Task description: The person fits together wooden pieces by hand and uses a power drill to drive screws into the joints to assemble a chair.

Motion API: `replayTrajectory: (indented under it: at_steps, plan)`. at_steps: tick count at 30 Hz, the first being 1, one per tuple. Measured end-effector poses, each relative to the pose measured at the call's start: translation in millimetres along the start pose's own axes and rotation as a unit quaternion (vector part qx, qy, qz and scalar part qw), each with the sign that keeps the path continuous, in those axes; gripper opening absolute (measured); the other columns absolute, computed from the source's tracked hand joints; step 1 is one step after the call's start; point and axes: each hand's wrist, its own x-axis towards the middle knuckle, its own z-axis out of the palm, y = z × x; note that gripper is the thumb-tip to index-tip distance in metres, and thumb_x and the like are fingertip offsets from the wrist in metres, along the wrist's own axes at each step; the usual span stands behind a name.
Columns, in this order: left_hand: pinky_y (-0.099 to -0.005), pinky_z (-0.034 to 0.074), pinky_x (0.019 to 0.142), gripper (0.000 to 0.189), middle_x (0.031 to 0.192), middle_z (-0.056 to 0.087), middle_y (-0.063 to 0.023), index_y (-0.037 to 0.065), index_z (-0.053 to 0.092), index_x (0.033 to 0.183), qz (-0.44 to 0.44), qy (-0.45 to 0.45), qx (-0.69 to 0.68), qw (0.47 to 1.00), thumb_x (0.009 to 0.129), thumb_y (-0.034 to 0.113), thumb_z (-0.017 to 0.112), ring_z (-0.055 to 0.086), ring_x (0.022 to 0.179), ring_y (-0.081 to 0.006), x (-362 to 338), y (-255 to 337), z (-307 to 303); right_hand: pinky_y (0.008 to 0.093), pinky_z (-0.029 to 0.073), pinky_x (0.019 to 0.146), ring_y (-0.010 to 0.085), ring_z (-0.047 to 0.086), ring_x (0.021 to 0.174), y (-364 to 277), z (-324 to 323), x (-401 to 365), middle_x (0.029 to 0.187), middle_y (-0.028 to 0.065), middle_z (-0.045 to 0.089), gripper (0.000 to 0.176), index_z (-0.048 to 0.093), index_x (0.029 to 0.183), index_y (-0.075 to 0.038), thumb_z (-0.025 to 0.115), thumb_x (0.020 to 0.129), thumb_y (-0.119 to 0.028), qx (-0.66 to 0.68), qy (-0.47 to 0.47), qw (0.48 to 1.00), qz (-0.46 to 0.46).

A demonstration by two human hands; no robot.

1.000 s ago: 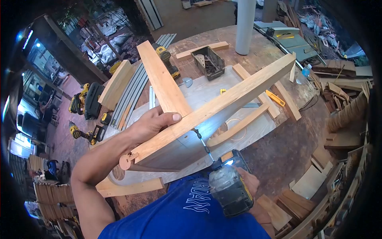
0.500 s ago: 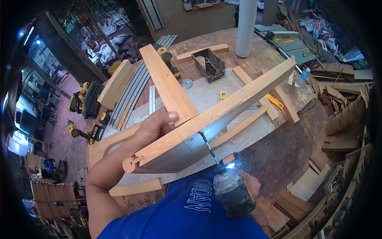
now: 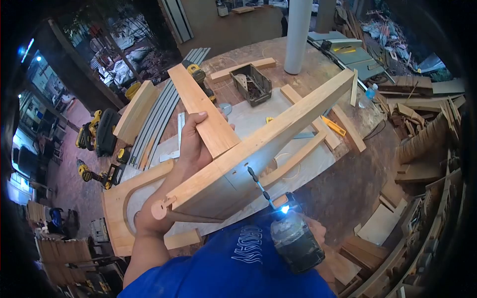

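My left hand [image 3: 195, 144] is wrapped round a short wooden board [image 3: 203, 111], its thumb lying over the top face. The board's near end butts against the side of a long wooden beam [image 3: 278, 126], which runs diagonally across the view. My right hand [image 3: 314, 232] grips a cordless drill [image 3: 294, 242], mostly hidden behind its body and battery. The drill's lamp is lit, and its long driver bit [image 3: 259, 186] points at the beam's near face. The bit's tip is right by that face, close to small marks or holes.
Below lies a round worktable [image 3: 338, 184] with wood strips, a parts bin [image 3: 251, 84], another drill [image 3: 196, 74] and metal rails [image 3: 155, 119]. A white post [image 3: 297, 39] rises at the back. A circular saw [image 3: 97, 131] sits on the left; scrap wood [image 3: 417, 129] is piled on the right.
My left hand has shifted from the joint up along the short board and now wraps it. The drill has moved slightly down and right relative to the beam. The view has shifted a little.
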Motion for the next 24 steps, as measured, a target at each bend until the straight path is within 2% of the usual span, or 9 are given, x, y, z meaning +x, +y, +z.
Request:
replayTrajectory:
  at_steps: [1,5,7,10,13,16,19,22,24]
  plan:
    - [-0.0502,0.055,0.093,0.045,0.105,0.06,-0.0142,0.001,0.05,0.121,0.014,0.01,0.0,1.0,0.085,0.023,0.064,0.063,0.099,-0.0283,-4.1,-3.6,3.1,0.0302,0.06,0.075,0.0192,0.075,0.082,-3.7,0.2,3.6,0.099,0.0093,0.077,0.038,0.071,0.117,0.002,0.08,0.081,-0.006,-0.006,-0.001,1.0,0.003]
    - [-0.0487,0.055,0.092,0.046,0.105,0.059,-0.0143,0.0,0.051,0.121,0.016,-0.001,-0.016,1.0,0.085,0.026,0.064,0.063,0.099,-0.0263,-9.5,-5.9,7.7,0.03,0.061,0.077,0.0186,0.075,0.083,-39.3,-18.0,44.3,0.1,0.0093,0.077,0.034,0.074,0.112,0.002,0.081,0.08,-0.005,0.152,-0.032,0.988,-0.004]
    - [-0.0474,0.055,0.09,0.046,0.103,0.06,-0.0149,0.0,0.052,0.12,0.027,0.015,-0.026,0.999,0.085,0.028,0.064,0.063,0.096,-0.0274,-8.3,-10.2,12.2,0.0295,0.061,0.077,0.018,0.075,0.083,-27.0,-20.1,32.4,0.1,0.0092,0.077,0.034,0.074,0.113,0.003,0.081,0.08,-0.005,0.112,-0.036,0.993,-0.025]
    - [-0.0415,0.057,0.089,0.05,0.108,0.055,-0.0135,-0.007,0.051,0.121,0.01,-0.028,-0.034,0.999,0.083,0.023,0.065,0.061,0.101,-0.0234,-12.2,-7.2,16.5,0.0287,0.061,0.077,0.0171,0.075,0.083,-15.7,-17.3,22.0,0.1,0.0091,0.077,0.034,0.073,0.113,0.003,0.081,0.08,-0.005,0.053,-0.033,0.997,-0.037]
    - [-0.0429,0.056,0.079,0.048,0.094,0.062,-0.0158,-0.002,0.056,0.114,0.029,0.02,-0.032,0.999,0.079,0.03,0.062,0.063,0.084,-0.0315,-10.3,-14.2,21.6,0.0297,0.061,0.076,0.0189,0.075,0.084,-36.0,-26.6,41.6,0.1,0.0116,0.077,0.036,0.071,0.114,0.006,0.08,0.081,-0.004,0.201,-0.051,0.978,0.01]
    - [-0.0418,0.056,0.078,0.047,0.093,0.061,-0.0153,-0.002,0.057,0.112,0.035,0.025,-0.025,0.999,0.078,0.029,0.062,0.062,0.084,-0.0302,-11.6,-14.3,24.5,0.0306,0.061,0.077,0.02,0.075,0.084,-29.5,-27.5,36.4,0.101,0.0124,0.077,0.036,0.071,0.115,0.006,0.08,0.082,-0.005,0.207,-0.054,0.977,0.007]
    - [-0.0407,0.055,0.078,0.047,0.094,0.06,-0.0144,-0.002,0.056,0.112,0.038,-0.014,-0.027,0.999,0.077,0.029,0.062,0.061,0.085,-0.0289,-8.9,-15.9,17.5,0.0315,0.061,0.077,0.0212,0.076,0.085,-22.4,-27.2,30.9,0.101,0.0132,0.076,0.037,0.07,0.115,0.007,0.08,0.082,-0.007,0.186,-0.056,0.981,-0.013]
    - [-0.0402,0.055,0.078,0.046,0.096,0.059,-0.0119,0.0,0.056,0.113,0.057,0.0,-0.041,0.998,0.079,0.029,0.062,0.061,0.086,-0.0256,-5.4,-17.9,16.1,0.0325,0.061,0.077,0.0223,0.076,0.085,-18.8,-26.2,28.6,0.101,0.0141,0.076,0.038,0.069,0.116,0.007,0.08,0.082,-0.008,0.183,-0.055,0.981,-0.019]
    - [-0.0408,0.055,0.077,0.046,0.098,0.058,-0.0104,0.002,0.055,0.116,0.029,0.01,-0.1,0.995,0.079,0.029,0.063,0.061,0.088,-0.0233,-7.1,-16.0,19.8,0.0331,0.062,0.077,0.023,0.076,0.085,-17.3,-25.1,27.3,0.101,0.0146,0.076,0.039,0.069,0.116,0.008,0.08,0.082,-0.009,0.182,-0.052,0.982,-0.022]
